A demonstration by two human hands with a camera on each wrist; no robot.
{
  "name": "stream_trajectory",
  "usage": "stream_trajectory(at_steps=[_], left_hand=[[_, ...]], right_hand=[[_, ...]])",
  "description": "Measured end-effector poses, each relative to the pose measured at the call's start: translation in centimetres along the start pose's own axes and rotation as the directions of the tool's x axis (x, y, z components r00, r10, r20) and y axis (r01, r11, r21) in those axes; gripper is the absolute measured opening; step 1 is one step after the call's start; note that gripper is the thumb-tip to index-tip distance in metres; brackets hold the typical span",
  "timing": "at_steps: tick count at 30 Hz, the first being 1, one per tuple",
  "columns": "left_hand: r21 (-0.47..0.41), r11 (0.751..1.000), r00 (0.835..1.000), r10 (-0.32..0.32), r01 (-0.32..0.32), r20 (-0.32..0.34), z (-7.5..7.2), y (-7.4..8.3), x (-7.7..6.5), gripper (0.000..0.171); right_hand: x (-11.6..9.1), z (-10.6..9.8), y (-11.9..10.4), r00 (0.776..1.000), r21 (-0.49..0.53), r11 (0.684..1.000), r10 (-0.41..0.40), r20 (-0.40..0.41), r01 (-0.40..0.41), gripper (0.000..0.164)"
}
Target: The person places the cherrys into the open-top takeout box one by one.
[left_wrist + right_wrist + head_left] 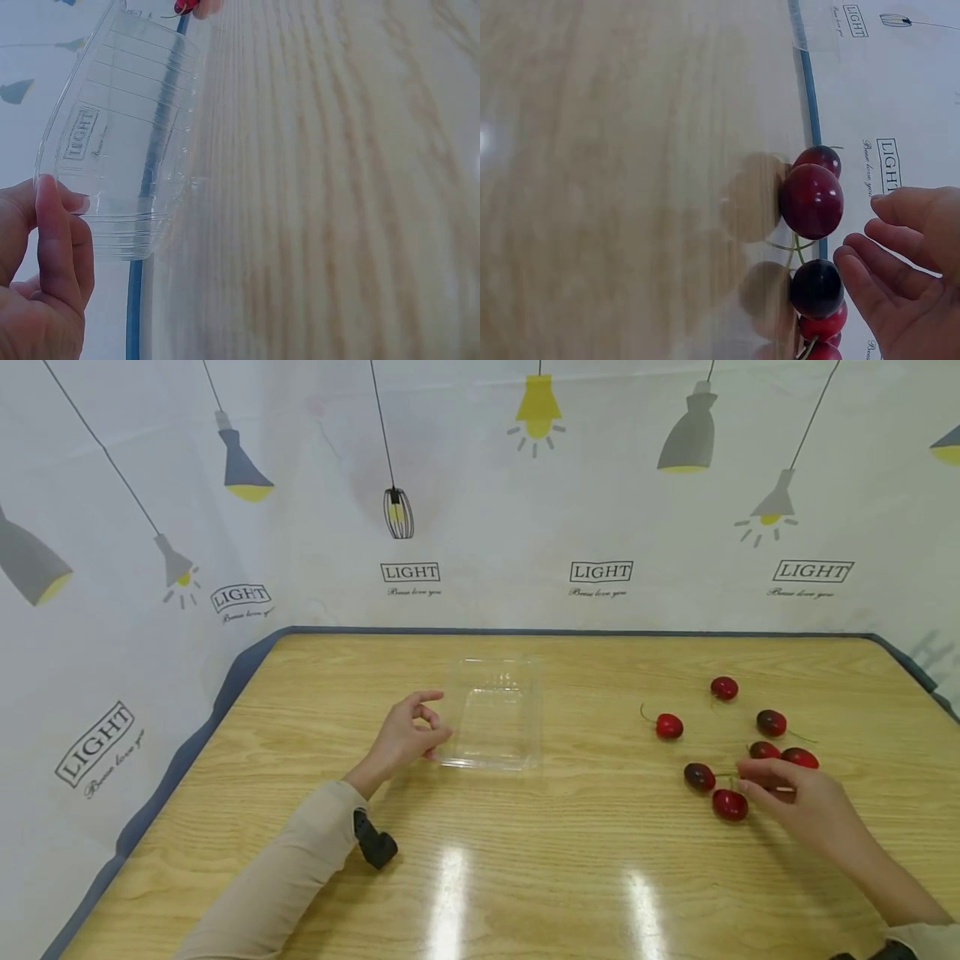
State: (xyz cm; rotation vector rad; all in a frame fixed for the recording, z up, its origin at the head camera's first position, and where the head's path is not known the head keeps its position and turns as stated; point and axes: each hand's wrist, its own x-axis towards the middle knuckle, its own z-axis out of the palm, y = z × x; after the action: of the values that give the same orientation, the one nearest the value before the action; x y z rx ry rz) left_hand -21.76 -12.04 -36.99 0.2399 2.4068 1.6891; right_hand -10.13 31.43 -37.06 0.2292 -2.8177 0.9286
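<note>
Backdrop [315, 552] with printed lamps and the word LIGHT runs round the desk [555, 843] from 9 o'clock through 12 to 2, a blue strip [480, 630] along its foot. A beige left sleeve [292, 852] lies toward 7 o'clock, with a black band [373, 841] at the cuff. Past it the left hand [408, 735] is clamped on the box [495, 710], thumb and finger pinching the rim at the box's 9 o'clock. The box is clear and sits open side up near the desk's 12. Two streaks of glare [446, 902] shine at 6 and 5 o'clock. Seven cherries [669, 726] lie at the box's 3 o'clock, well apart from it. The leftmost is bright red, its stem toward 10; a dark cherry [699, 777] at its 5 has a stem toward 3. A red cherry [724, 688] marks the group's 12, a low cherry [730, 805] its 6, just beside the dark one. Two cherries close together are partly behind the fingers, with another, stem toward 4, at their 12. The right hand [813, 802] points to 10, thumb and fingers apart, tips beside the stems of the dark and low cherries; I cannot tell whether they touch. Its right sleeve [930, 937] shows at 4 o'clock
</note>
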Motion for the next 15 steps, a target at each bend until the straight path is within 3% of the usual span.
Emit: stream_trajectory(at_steps=[15], left_hand=[[0.016,1.0,1.0,-0.003,0.003,0.001,0.0,-0.21,0.08,0.058]], right_hand=[[-0.31,1.07,0.18,1.0,-0.037,0.999,0.023,0.004,-0.023,0.025]])
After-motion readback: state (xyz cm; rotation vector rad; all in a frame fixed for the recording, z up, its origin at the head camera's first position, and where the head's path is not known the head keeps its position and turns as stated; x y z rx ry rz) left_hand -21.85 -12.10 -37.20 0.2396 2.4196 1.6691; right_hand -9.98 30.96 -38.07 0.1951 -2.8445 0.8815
